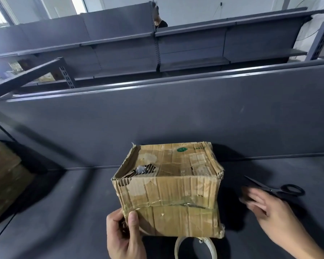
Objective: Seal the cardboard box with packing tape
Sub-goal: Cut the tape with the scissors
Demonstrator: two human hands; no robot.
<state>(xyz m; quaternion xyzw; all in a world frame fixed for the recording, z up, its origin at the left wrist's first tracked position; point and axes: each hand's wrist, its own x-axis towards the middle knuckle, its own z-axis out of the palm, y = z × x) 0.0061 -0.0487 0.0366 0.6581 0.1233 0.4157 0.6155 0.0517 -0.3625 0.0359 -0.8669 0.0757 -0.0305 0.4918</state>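
Tape roll (176,246) beneath battered, tape-streaked box (168,191); left hand (123,238) grips corner, right hand (264,208) spread loose.

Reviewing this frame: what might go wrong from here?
The blurred right hand is close to the blades of the black scissors; a hasty grab could cut it. The worn brown cardboard box has a torn, crushed top corner, so new tape may bond poorly there. Only the left hand steadies the box, so it could shift.
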